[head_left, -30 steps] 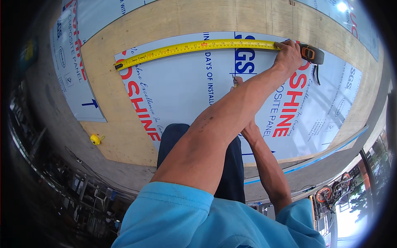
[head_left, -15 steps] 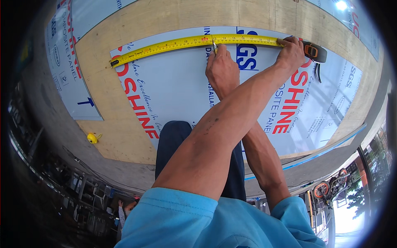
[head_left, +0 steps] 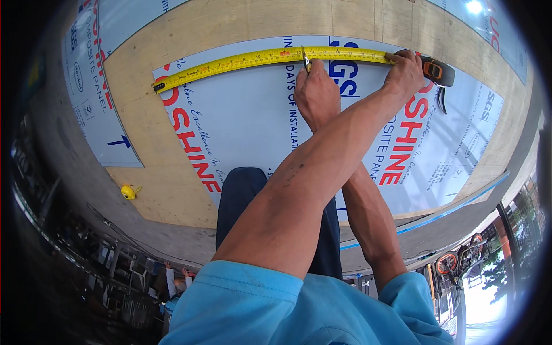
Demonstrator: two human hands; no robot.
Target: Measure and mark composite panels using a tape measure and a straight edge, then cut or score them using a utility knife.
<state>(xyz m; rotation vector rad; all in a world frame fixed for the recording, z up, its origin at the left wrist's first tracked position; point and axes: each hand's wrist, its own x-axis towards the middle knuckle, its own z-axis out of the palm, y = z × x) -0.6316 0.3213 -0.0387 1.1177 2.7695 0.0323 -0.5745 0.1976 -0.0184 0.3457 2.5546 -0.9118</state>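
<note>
My arms are crossed, the left forearm passing over the right. At the right end of the extended yellow tape, my left hand (head_left: 403, 73) is closed on the tape measure (head_left: 259, 56), beside its black and orange case (head_left: 439, 72). My right hand (head_left: 318, 95) pinches a small knife (head_left: 305, 57), its pointed metal blade lying across the tape near the middle. Most of the knife's handle is hidden in the fingers. Beneath both hands lies a film-covered composite panel (head_left: 247, 121), with the tape running along its far edge and the hook at its left corner.
The panel rests on a plywood sheet (head_left: 276, 23). More film-covered panels (head_left: 95, 92) lie at the left and far side. A small yellow object (head_left: 130, 191) sits near the plywood's left edge. A motorcycle (head_left: 460, 261) stands off at the lower right.
My right hand and the knife have shifted a little to the right along the tape. My left hand and the tape measure have stayed put.
</note>
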